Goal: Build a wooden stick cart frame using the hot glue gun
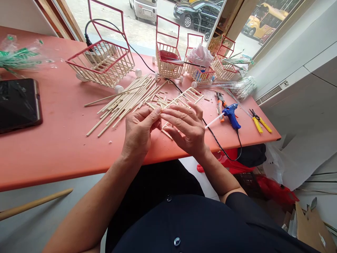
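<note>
Looking pale, the frame (186,97) is slender; ladder-like.

Bright daylight pours in through the window (147,45), bleaching the ground (139,28) outside and laying a soft sheen on the red tabletop (65,147), with dimmer shade beneath it, the middle crisp and the edges stretched by wide-angle distortion

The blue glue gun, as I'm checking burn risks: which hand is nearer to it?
Right: the right hand is left of the blue glue gun, apart from it; the left hand is farther left.
</note>
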The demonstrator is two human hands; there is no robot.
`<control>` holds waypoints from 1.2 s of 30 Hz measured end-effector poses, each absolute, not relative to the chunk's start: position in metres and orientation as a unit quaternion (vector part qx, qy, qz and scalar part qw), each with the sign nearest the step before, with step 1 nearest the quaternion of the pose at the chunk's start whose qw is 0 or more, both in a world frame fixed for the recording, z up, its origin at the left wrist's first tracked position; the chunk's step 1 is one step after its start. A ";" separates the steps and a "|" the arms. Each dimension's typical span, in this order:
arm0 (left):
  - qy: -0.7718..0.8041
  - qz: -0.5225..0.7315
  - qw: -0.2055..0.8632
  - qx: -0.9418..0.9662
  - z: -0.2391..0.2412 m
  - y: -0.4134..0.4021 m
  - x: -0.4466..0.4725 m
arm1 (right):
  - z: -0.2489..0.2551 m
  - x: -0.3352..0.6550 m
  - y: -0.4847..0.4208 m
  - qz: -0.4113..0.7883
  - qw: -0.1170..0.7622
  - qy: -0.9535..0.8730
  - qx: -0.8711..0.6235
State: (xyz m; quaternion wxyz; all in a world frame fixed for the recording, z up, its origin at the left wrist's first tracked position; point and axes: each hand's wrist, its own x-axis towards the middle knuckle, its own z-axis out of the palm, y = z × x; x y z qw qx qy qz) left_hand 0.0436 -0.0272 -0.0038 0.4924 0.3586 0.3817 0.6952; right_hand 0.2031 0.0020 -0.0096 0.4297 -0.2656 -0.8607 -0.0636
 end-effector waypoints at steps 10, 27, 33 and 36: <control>0.397 0.688 0.484 0.368 -0.004 -0.027 0.043 | -0.003 0.216 -0.015 0.072 0.545 -0.789 -0.276; 0.392 0.685 0.486 0.375 -0.009 -0.027 0.042 | -0.010 0.205 -0.019 0.446 0.490 -0.661 -0.352; 0.393 0.681 0.494 0.371 -0.008 -0.027 0.042 | -0.017 0.203 -0.014 0.471 0.476 -0.652 -0.357; 0.393 0.682 0.495 0.368 -0.006 -0.027 0.043 | -0.020 0.202 -0.012 0.472 0.485 -0.649 -0.348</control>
